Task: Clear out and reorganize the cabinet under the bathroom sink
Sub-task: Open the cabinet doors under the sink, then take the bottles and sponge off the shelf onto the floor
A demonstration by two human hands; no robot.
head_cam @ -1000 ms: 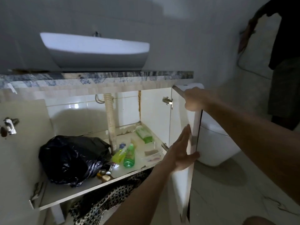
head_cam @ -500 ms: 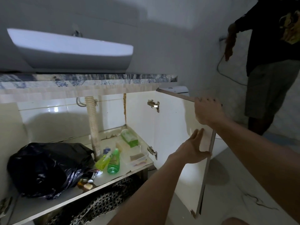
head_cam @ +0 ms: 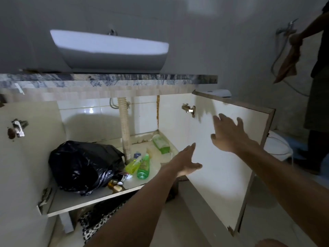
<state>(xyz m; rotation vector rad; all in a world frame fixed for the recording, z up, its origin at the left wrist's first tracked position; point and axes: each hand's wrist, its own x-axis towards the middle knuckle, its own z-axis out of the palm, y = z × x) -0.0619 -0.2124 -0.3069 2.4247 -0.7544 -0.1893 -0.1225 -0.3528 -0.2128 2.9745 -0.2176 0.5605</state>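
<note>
The cabinet under the white sink (head_cam: 110, 50) stands wide open, its right door (head_cam: 231, 157) swung out to the right. On the cabinet shelf (head_cam: 74, 202) lies a full black rubbish bag (head_cam: 80, 166). Beside it lie a yellow bottle (head_cam: 131, 165), a green bottle (head_cam: 143, 166) and small toiletries (head_cam: 116, 186). Another green bottle (head_cam: 161, 144) lies at the back right. My left hand (head_cam: 185, 162) hovers open in front of the door's inner face. My right hand (head_cam: 229, 134) is open with spread fingers, just off the door.
A corrugated drain pipe (head_cam: 124, 129) drops from the counter to the shelf. A patterned cloth (head_cam: 99, 218) lies on the floor below the shelf. The left door (head_cam: 23, 166) is open at the left. A toilet (head_cam: 277, 145) and a standing person (head_cam: 318, 86) are at the right.
The right door has swung further open. My right hand has let go of its top edge, and both hands have come off the door with fingers spread.
</note>
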